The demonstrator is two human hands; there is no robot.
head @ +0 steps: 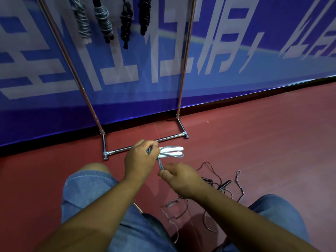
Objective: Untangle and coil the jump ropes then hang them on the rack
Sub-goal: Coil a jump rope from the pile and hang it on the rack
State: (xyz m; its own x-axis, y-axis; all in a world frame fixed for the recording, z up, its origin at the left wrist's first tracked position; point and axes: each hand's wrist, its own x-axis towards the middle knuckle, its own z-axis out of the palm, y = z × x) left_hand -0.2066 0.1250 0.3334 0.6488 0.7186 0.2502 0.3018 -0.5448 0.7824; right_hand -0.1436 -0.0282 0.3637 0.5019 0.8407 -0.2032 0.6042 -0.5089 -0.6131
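My left hand (141,159) grips a jump rope with white handles (172,150) and a grey-blue cord, the handles sticking out to the right. My right hand (179,179) pinches the same cord just below, a short loop (161,165) running between the two hands. A metal rack (145,143) stands in front of me against the wall. Several coiled ropes hang from its top: two grey ones (101,17) and two black ones (126,20). A tangle of thin dark ropes (214,186) with a black handle (225,183) lies on the floor to my right.
The floor (254,142) is red-brown. A blue banner with large white characters (127,70) covers the wall behind the rack. My knees in blue denim (87,188) are low in the view, on either side of my arms.
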